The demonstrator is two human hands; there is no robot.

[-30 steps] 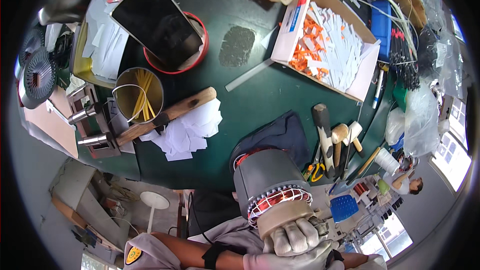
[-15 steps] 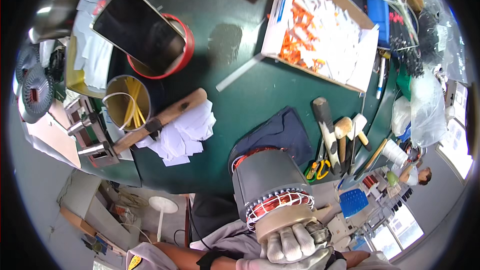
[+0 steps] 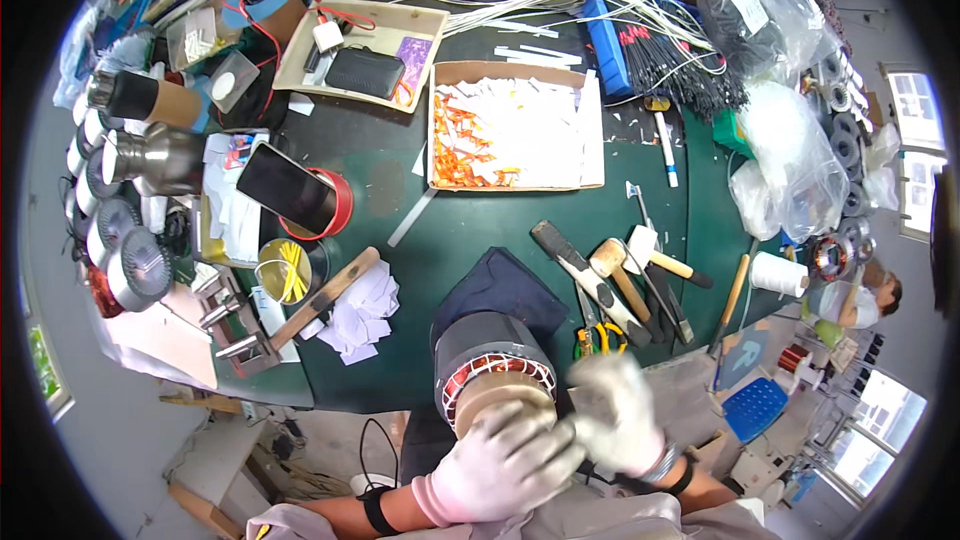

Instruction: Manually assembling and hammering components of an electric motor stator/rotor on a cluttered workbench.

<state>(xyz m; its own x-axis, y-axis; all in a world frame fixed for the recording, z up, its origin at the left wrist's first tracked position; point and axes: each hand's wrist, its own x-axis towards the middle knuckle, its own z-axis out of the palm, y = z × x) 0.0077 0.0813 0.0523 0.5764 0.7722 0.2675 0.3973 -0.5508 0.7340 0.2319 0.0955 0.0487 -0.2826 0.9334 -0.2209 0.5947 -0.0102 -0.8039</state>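
A: In the head view, what lies around the work?

B: A dark cloth (image 3: 510,285) sits just beyond the grey cylinder (image 3: 488,334), which is at the near edge of the green table (image 3: 470,225). A white-headed mallet (image 3: 643,243) is off to the right, and a cardboard box (image 3: 594,130) of white and orange strips stands farther back.

B: Anything in the way?

A: The left hand (image 3: 505,465) covers part of the tan block (image 3: 500,393).

B: And the materials?

A: The cylinder's wall is smooth; copper windings (image 3: 535,370), netted with white cord, ring its near end around the round block. Both gloves are pale fabric.

B: The hands?

A: Left: palm down, fingers over the block; I can't tell whether it grips. Right hand (image 3: 615,415): raised just beside, blurred, its opening unclear.
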